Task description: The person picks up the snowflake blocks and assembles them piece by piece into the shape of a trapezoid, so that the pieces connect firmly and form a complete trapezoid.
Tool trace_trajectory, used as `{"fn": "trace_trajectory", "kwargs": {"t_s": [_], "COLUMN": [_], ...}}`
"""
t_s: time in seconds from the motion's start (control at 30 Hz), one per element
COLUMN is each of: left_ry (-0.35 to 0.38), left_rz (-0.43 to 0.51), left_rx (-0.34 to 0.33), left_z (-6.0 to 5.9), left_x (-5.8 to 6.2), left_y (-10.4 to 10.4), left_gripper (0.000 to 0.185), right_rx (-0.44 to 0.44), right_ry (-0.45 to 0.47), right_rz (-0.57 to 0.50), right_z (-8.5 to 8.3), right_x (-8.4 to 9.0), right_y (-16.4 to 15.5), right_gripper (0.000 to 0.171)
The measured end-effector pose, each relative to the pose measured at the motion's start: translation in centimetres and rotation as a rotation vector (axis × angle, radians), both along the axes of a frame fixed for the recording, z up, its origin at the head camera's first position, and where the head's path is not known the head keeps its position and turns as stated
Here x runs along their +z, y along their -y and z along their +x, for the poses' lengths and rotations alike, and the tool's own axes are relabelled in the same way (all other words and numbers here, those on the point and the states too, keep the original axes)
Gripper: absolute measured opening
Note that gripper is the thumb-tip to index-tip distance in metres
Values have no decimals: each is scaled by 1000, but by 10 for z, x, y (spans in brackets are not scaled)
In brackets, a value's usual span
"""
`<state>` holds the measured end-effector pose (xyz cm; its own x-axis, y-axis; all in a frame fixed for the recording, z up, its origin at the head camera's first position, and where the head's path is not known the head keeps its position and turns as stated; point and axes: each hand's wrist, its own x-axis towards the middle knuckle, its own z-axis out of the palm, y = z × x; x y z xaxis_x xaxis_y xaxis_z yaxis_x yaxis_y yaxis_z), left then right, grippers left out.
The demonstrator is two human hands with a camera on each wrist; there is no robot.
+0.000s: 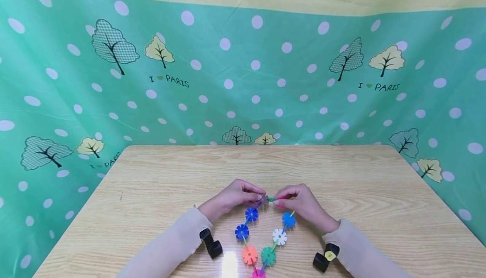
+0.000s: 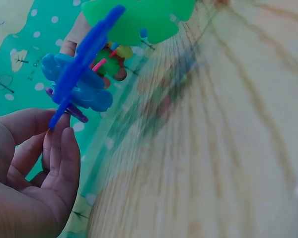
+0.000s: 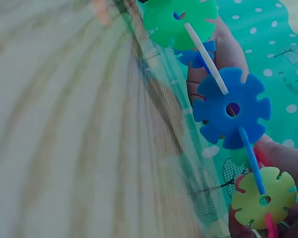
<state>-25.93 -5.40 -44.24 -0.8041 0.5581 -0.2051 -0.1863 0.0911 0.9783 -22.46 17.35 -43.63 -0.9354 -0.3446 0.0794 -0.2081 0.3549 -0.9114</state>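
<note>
Our left hand (image 1: 232, 197) and right hand (image 1: 300, 202) each pinch the far ends of the snowflake-disc chain (image 1: 265, 238) lying on the tabletop (image 1: 152, 193); a skewed push could pop neighbouring discs apart.

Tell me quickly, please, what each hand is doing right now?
Left hand: pinches one end of the snowflake-disc chain.
Right hand: pinches the chain's other end.

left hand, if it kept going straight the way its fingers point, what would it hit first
The left hand points right, toward the right hand. First in line is the small piece pinched between both sets of fingertips, at the top of the snowflake disc chain; the right hand's fingertips lie just behind it. Depth looks level, though not certain.
</note>
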Motion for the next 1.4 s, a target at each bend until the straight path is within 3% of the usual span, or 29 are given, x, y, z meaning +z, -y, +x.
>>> {"fn": "trace_trajectory", "kwargs": {"t_s": [0.67,0.97,1.13,1.27,1.4], "left_ry": [-15,-99,-109,-132,-154], "left_rz": [2,-79,-104,-127,-120], "left_rx": [2,56,97,156,221], "left_z": [2,-7,-10,-9,-4], "left_x": [-3,0,3,7,8], "left_y": [-5,-4,2,12,23], "left_gripper": [23,21,22,26,31], "right_rx": [-12,-52,-76,-135,-250], "right_ry": [8,7,-6,14,64], "right_rz": [-59,-46,-81,-124,-171], "right_z": [1,2,3,4,5], "right_x": [-4,-2,-3,-4,-4], "right_y": [3,4,4,4,5], "right_gripper": [9,12,16,16,17]}}
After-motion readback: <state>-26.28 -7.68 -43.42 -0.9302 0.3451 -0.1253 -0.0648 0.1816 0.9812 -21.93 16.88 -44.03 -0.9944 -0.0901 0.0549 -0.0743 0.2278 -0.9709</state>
